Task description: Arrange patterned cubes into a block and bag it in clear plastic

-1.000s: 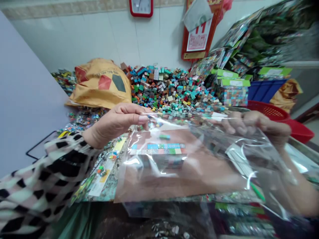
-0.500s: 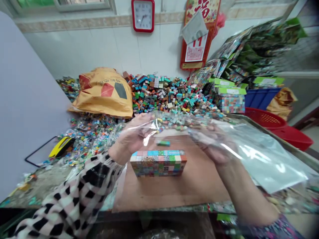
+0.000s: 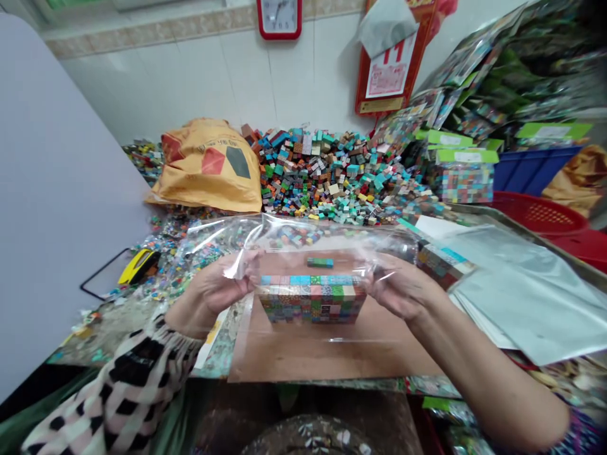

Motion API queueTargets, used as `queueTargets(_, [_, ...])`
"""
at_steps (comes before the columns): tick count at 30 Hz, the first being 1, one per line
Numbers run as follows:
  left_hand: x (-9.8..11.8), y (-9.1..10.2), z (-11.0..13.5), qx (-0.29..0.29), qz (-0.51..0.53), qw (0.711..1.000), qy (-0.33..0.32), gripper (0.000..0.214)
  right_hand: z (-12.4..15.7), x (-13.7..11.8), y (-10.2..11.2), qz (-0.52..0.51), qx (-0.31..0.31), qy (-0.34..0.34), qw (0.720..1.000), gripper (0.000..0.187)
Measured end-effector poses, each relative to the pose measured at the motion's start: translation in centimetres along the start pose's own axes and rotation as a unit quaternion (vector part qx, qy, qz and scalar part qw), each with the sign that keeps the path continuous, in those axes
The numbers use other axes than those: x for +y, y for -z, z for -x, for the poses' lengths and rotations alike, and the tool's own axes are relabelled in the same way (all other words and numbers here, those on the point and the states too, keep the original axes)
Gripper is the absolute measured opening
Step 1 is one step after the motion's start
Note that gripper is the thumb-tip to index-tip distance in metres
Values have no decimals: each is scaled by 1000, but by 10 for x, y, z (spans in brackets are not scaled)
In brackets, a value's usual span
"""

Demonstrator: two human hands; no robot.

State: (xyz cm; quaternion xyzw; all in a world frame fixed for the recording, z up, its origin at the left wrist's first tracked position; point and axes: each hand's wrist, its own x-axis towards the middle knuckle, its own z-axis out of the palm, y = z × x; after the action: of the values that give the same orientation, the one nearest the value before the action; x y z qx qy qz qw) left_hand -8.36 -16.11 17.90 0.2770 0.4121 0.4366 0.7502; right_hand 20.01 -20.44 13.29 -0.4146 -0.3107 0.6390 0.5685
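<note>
While the block of coloured cubes stands on the brown board, a clear bag is stretched over it. Whether the block is already inside cannot be told. The left hand pinches the bag's edge at the block's 9 o'clock, and the right hand grips it at 3 o'clock. A loose piece lies at 12 o'clock, with the cube pile beyond. Further out at 3 o'clock lie flat bags, and at 10 o'clock a yellow tool.
</note>
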Motion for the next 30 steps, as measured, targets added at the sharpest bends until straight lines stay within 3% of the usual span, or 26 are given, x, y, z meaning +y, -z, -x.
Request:
queueTargets(3, [-2, 17, -3, 33, -6, 999, -13, 16, 2, 0, -18, -36, 10, -35, 999, 11])
queueTargets(8, [-15, 37, -11, 79, -40, 996, -25, 16, 8, 0, -32, 8, 32, -52, 998, 15])
queueTargets(17, [-34, 46, -23, 76, -103, 992, -3, 13, 18, -1, -35, 115, 71, -69, 988, 20])
queueTargets(24, [-35, 50, -29, 52, -166, 985, 11, 10, 21, 1, -28, 139, 82, -91, 983, 15])
queueTargets(30, [-35, 55, -38, 21, -211, 976, 41, 6, 22, 6, -21, 167, 85, -70, 980, 13])
